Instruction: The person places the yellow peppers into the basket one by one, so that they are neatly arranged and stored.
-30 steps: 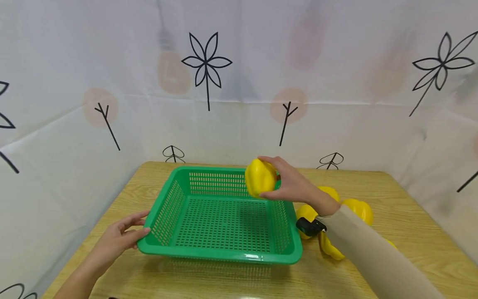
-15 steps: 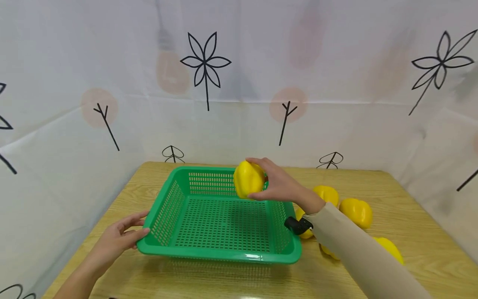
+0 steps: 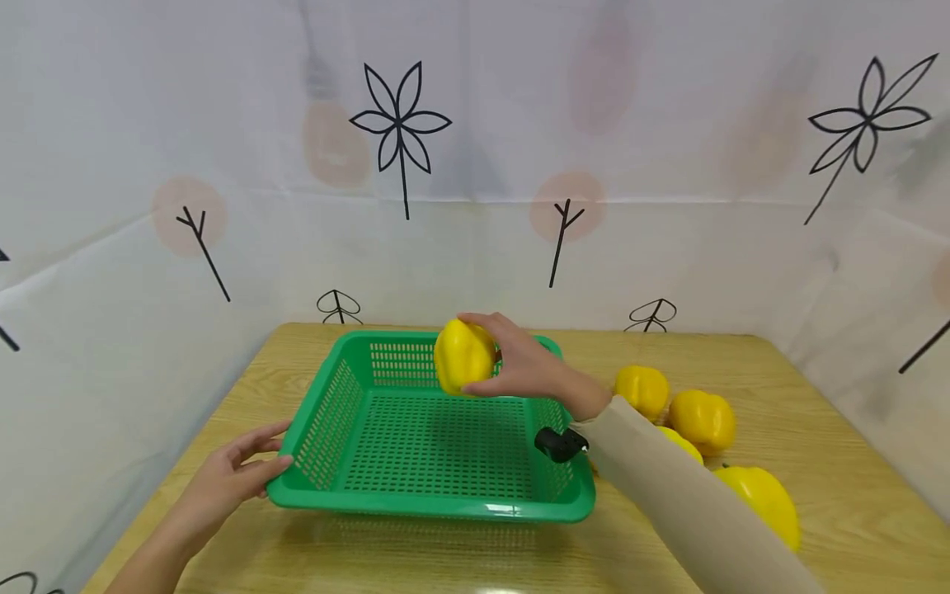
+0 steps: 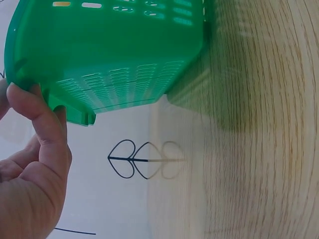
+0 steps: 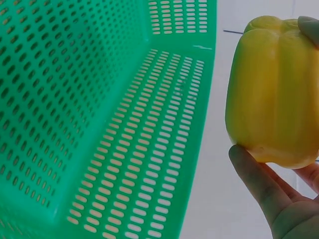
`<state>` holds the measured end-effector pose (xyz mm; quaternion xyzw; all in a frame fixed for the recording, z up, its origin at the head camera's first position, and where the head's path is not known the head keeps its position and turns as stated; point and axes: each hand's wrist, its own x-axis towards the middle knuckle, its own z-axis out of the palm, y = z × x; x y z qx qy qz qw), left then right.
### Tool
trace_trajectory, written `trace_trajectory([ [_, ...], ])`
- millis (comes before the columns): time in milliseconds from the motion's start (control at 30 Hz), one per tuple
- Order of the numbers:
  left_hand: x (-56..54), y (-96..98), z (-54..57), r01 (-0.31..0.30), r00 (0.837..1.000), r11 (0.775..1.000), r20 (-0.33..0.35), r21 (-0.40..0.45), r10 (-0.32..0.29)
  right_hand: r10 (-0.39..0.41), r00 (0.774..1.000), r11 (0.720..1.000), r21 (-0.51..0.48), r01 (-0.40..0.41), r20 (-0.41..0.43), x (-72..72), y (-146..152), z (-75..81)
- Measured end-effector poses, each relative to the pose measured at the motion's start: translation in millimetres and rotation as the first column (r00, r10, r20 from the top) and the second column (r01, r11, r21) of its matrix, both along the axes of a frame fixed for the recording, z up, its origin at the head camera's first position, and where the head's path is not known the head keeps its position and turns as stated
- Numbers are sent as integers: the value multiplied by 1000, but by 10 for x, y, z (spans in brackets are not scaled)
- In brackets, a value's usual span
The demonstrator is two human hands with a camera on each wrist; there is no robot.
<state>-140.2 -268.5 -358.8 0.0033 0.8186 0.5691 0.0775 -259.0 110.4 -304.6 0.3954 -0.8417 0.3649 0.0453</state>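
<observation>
A yellow bell pepper (image 3: 463, 358) is gripped in my right hand (image 3: 523, 363), thumb on one side and fingers on the other, held above the green plastic basket (image 3: 430, 503). In the right wrist view the pepper (image 5: 274, 94) hangs beside the basket's slotted wall (image 5: 144, 149). My left hand (image 3: 230, 478) holds the basket's left rim between thumb and fingers. The left wrist view shows that hand (image 4: 40, 149) pinching the rim, with the basket wall (image 4: 114, 40) beyond it. The visible basket floor carries no pepper.
Several more yellow bell peppers (image 3: 701, 419) lie on the wooden table (image 3: 824, 462) to the right of the basket, some partly hidden by my right sleeve (image 3: 668, 487). A white cloth (image 3: 475, 264) with printed plants hangs behind the table. A black wrist camera (image 3: 560, 445) sits on my right wrist.
My right hand has carried the pepper leftward over the basket. More of the peppers on the right show now that the arm has shifted. The left hand stays on the rim.
</observation>
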Motion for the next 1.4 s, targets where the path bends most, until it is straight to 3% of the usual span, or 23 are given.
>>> trace_trajectory([
  [267, 10, -26, -14, 2, 1000, 1000, -13, -5, -2, 32, 999, 999, 1, -32, 43, -15, -165, -28],
  [1067, 35, -23, -16, -5, 1000, 1000, -9, -10, 5, -3, 995, 996, 91, -6, 98, -169, -682, -169],
  [1400, 16, -21, -31, 9, 1000, 1000, -14, 13, -8, -20, 994, 981, 192, -1, 108, -250, -862, -244],
])
